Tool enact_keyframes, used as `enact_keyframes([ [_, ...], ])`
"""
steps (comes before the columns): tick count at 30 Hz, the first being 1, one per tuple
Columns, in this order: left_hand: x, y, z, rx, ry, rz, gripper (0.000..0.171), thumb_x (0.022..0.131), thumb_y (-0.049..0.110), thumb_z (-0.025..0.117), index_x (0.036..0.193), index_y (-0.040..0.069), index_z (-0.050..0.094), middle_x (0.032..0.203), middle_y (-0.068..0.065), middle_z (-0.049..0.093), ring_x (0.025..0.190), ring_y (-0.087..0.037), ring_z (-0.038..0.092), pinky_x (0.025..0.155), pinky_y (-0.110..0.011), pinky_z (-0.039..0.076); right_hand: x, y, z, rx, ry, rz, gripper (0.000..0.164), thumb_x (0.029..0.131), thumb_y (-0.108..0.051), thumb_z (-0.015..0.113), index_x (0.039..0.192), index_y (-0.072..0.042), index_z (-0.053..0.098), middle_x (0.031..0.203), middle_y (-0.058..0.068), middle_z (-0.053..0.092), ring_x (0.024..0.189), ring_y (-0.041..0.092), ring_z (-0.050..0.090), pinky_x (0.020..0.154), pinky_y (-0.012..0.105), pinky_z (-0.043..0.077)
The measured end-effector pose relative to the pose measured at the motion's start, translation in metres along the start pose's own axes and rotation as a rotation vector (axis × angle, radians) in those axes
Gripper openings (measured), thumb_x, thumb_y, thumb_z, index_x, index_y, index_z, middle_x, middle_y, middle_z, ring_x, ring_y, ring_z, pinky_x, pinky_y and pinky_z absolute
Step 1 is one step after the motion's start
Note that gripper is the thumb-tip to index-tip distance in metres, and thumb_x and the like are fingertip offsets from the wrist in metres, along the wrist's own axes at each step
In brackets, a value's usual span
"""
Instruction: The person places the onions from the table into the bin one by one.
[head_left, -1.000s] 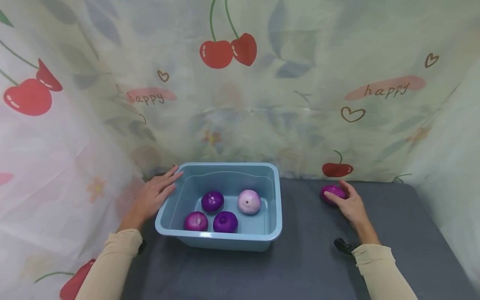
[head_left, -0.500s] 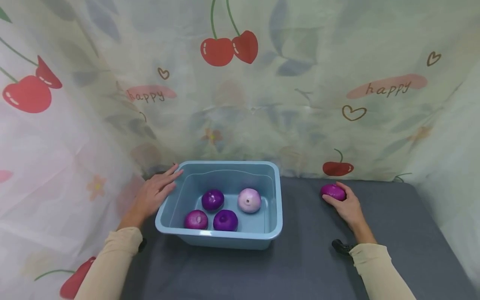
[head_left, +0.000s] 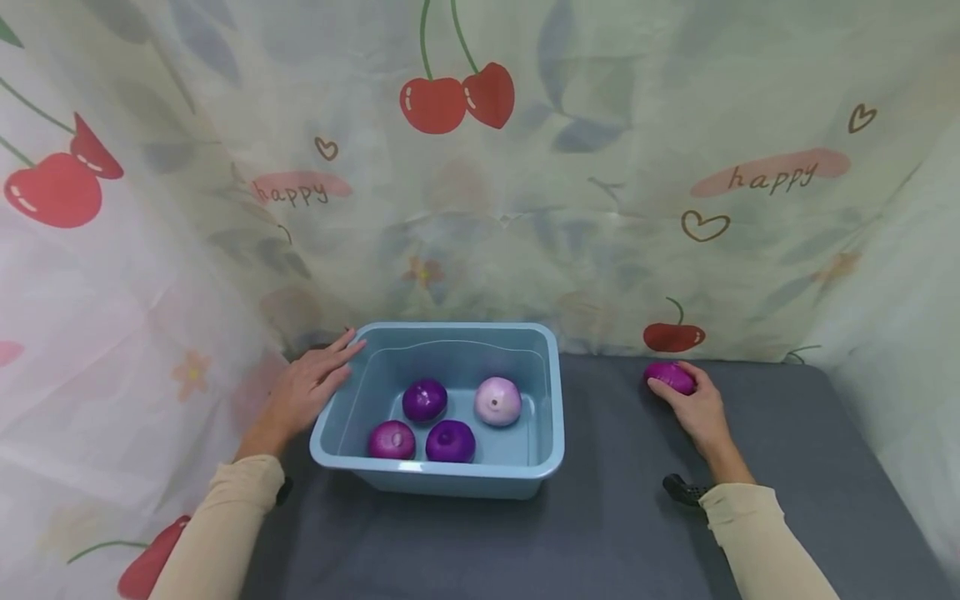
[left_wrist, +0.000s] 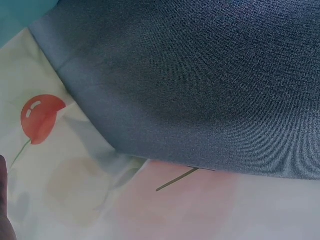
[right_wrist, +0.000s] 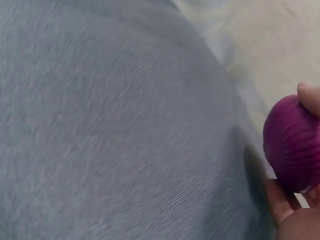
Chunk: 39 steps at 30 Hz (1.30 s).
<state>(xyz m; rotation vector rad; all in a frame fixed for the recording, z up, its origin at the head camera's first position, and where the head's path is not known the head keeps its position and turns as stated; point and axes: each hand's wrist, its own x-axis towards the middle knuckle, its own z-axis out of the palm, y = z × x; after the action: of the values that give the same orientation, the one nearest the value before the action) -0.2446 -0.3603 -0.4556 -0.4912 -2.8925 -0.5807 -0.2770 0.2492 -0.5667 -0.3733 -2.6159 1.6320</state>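
My right hand (head_left: 699, 410) grips a purple onion (head_left: 670, 377) between thumb and fingers, near the back edge of the table on the right. The right wrist view shows that onion (right_wrist: 292, 145) from close by, thumb on one side and fingers on the other. My left hand (head_left: 306, 393) rests with fairly straight fingers against the left rim of a light blue plastic tub (head_left: 480, 473). Inside the tub lie a dark purple onion (head_left: 424, 401), a pale onion (head_left: 498, 402), a reddish-purple onion (head_left: 392, 440) and another dark onion (head_left: 451, 442).
The tub stands on a dark grey table cover (head_left: 607, 508), left of the middle. A printed curtain (head_left: 510, 250) with cherries hangs right behind the table, and further curtain sides close in left and right.
The onion in my right hand turns and shifts slightly, and the grip on it changes a little. My left hand and the tub stay where they were.
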Motion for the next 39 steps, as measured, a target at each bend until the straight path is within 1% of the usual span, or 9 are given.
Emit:
enact_keyframes([
  [6, 0.0, -0.001, 0.001, 0.006, 0.001, -0.004, 0.049, 0.108, 0.04, 0.043, 0.157, 0.037, 0.038, 0.168, 0.003, 0.032, 0.148, -0.038, 0.042, 0.115, -0.068, 0.034, -0.002, -0.024, -0.003, -0.03, -0.042, -0.08, 0.082, 0.094, -0.041, 0.071, 0.158, -0.008, 0.033, 0.157, 0.028, 0.038, 0.137, 0.046, 0.044, 0.109, 0.061, 0.044],
  [10, 0.0, -0.001, 0.001, 0.01, 0.001, -0.006, 0.049, 0.108, 0.041, 0.042, 0.157, 0.037, 0.038, 0.169, 0.004, 0.031, 0.148, -0.038, 0.042, 0.115, -0.068, 0.034, -0.005, -0.053, -0.006, -0.041, -0.088, -0.154, 0.076, 0.094, -0.037, 0.071, 0.155, -0.01, 0.036, 0.156, 0.027, 0.038, 0.135, 0.047, 0.044, 0.105, 0.062, 0.047],
  [13, 0.0, -0.002, 0.002, 0.011, 0.008, 0.0, 0.049, 0.108, 0.04, 0.043, 0.157, 0.036, 0.039, 0.168, 0.004, 0.031, 0.147, -0.038, 0.043, 0.115, -0.068, 0.034, -0.009, -0.075, -0.009, -0.034, -0.15, -0.211, 0.073, 0.095, -0.036, 0.071, 0.154, -0.011, 0.037, 0.156, 0.026, 0.039, 0.135, 0.047, 0.045, 0.103, 0.061, 0.048],
  [15, 0.0, -0.002, 0.002, 0.013, 0.015, 0.003, 0.049, 0.108, 0.039, 0.043, 0.157, 0.035, 0.039, 0.168, 0.003, 0.032, 0.147, -0.038, 0.043, 0.114, -0.067, 0.035, -0.012, -0.088, -0.01, -0.023, -0.185, -0.253, 0.072, 0.095, -0.036, 0.072, 0.153, -0.011, 0.038, 0.154, 0.025, 0.041, 0.134, 0.046, 0.045, 0.1, 0.056, 0.051],
  [20, -0.001, -0.001, 0.002, 0.01, 0.014, -0.002, 0.049, 0.108, 0.04, 0.043, 0.157, 0.035, 0.039, 0.168, 0.003, 0.033, 0.146, -0.038, 0.044, 0.114, -0.067, 0.035, -0.02, -0.114, -0.01, 0.011, -0.248, -0.362, 0.07, 0.092, -0.025, 0.076, 0.15, -0.009, 0.041, 0.15, 0.022, 0.045, 0.131, 0.04, 0.048, 0.088, 0.027, 0.055],
  [23, 0.0, -0.001, 0.002, 0.007, 0.012, -0.004, 0.049, 0.108, 0.041, 0.043, 0.157, 0.036, 0.039, 0.168, 0.004, 0.032, 0.147, -0.037, 0.044, 0.115, -0.067, 0.035, -0.027, -0.127, -0.007, 0.031, -0.282, -0.424, 0.071, 0.089, -0.017, 0.078, 0.149, -0.009, 0.042, 0.148, 0.021, 0.046, 0.13, 0.038, 0.048, 0.081, 0.017, 0.054],
  [26, -0.001, -0.002, 0.002, 0.002, 0.015, -0.005, 0.049, 0.108, 0.041, 0.043, 0.157, 0.036, 0.039, 0.168, 0.005, 0.032, 0.147, -0.037, 0.043, 0.115, -0.067, 0.035, -0.035, -0.142, -0.002, 0.04, -0.31, -0.475, 0.073, 0.085, -0.013, 0.081, 0.147, -0.009, 0.043, 0.147, 0.019, 0.046, 0.13, 0.037, 0.048, 0.081, 0.017, 0.055],
  [32, 0.0, -0.001, 0.003, -0.005, 0.002, -0.01, 0.049, 0.108, 0.042, 0.042, 0.157, 0.038, 0.037, 0.169, 0.006, 0.03, 0.148, -0.037, 0.041, 0.115, -0.069, 0.033, -0.047, -0.166, 0.011, 0.103, -0.387, -0.561, 0.071, 0.08, -0.006, 0.082, 0.141, -0.009, 0.045, 0.143, 0.017, 0.048, 0.126, 0.036, 0.051, 0.083, 0.022, 0.059],
  [39, 0.0, -0.001, 0.004, 0.001, 0.012, -0.014, 0.049, 0.108, 0.042, 0.041, 0.157, 0.038, 0.038, 0.169, 0.005, 0.031, 0.149, -0.038, 0.041, 0.115, -0.07, 0.033, -0.053, -0.198, 0.031, 0.137, -0.503, -0.594, 0.074, 0.077, -0.005, 0.084, 0.14, -0.012, 0.046, 0.143, 0.013, 0.05, 0.126, 0.035, 0.054, 0.087, 0.032, 0.062],
])
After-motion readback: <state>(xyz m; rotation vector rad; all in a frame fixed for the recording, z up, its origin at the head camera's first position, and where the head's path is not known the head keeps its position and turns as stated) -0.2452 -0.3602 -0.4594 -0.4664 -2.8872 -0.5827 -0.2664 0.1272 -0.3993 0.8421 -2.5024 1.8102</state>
